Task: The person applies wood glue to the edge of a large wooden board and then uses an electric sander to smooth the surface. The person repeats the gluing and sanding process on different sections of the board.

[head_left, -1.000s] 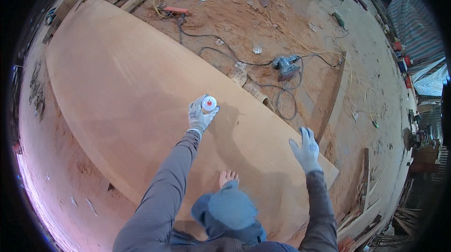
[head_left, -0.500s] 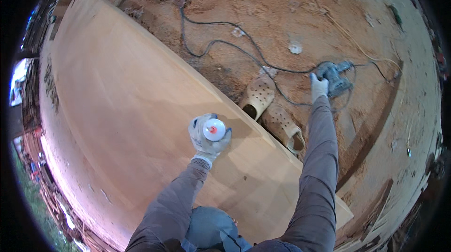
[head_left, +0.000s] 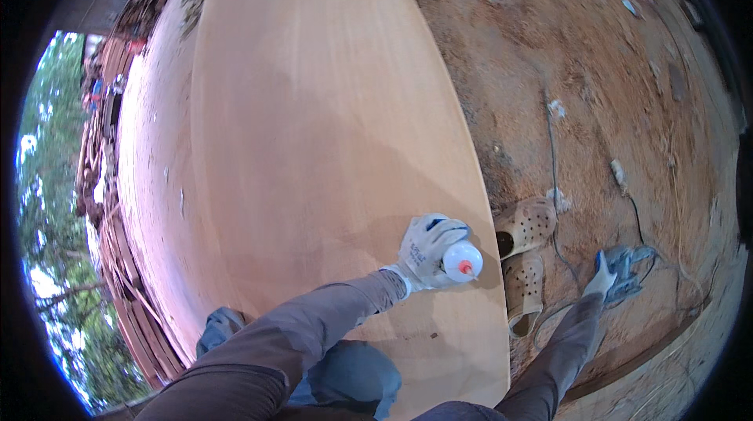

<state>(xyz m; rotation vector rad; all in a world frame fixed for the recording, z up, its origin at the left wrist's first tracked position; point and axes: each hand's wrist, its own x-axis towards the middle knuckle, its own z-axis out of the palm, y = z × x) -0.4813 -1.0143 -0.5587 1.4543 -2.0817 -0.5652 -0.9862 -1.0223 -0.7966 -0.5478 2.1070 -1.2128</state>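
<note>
My left hand (head_left: 422, 250) wears a white work glove and is closed around a white squeeze bottle (head_left: 463, 258) with a red tip. The bottle is held over a large pale wooden board (head_left: 314, 146), close to its right edge. Off to the right, my gloved right hand (head_left: 602, 277) reaches down to the ground and grips a dusty blue-grey corded power tool (head_left: 627, 270). Its fingers are partly hidden by the tool, whose exact kind I cannot make out. My knee (head_left: 353, 374) in blue cloth shows at the board's near end.
Between the board and the tool sit two beige clogs (head_left: 527, 225). A dark cord (head_left: 554, 154) trails over the sawdust-covered ground (head_left: 502, 68). A cord connector (head_left: 618, 174) lies beyond the tool. Stacked planks (head_left: 125, 280) and trees stand at the far left.
The view has turned, so the board now runs nearly straight ahead. My left hand, still holding the bottle, appears nearer the board's right edge. My right hand stays at the power tool.
</note>
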